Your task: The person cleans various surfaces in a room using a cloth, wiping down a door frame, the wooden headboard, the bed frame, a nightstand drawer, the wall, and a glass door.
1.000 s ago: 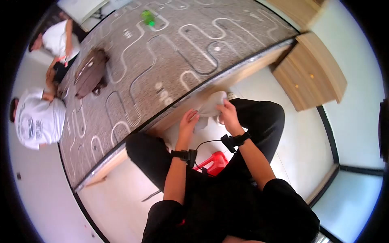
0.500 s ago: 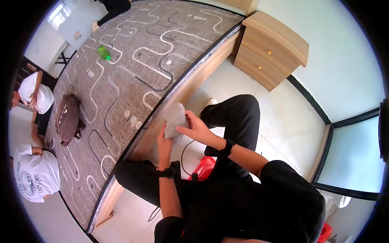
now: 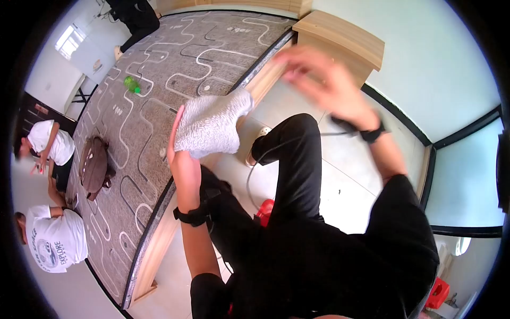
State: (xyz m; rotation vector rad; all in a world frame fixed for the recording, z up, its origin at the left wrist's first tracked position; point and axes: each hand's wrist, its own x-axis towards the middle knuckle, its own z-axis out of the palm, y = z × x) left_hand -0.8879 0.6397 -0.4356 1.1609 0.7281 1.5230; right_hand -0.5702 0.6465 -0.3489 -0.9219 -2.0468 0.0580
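In the head view, a light grey, fuzzy terry-like cloth (image 3: 210,125) sits directly on the left hand (image 3: 186,170), covering most of its fingers, with one slim digit upright along its left edge. The cloth's far corner points toward the right hand (image 3: 329,87), without touching it. The hand seems to be inside or behind the fabric, which would explain why the piece stands spread instead of hanging limp; how tightly the covered fingers close, I can't tell. The right hand is blurred, its fingers spread and nothing visible in them, well apart from the cloth.

A black wristband (image 3: 192,215) circles the wrist just below the left grip. Beyond and left of that grip lies a grey-brown patterned mattress (image 3: 125,141), bearing a brown bag (image 3: 94,166) and, farther off, a green plastic bottle (image 3: 132,85). Past the right hand stands a light wooden cabinet (image 3: 340,32). Two people in white shirts are at the mattress's far left edge.
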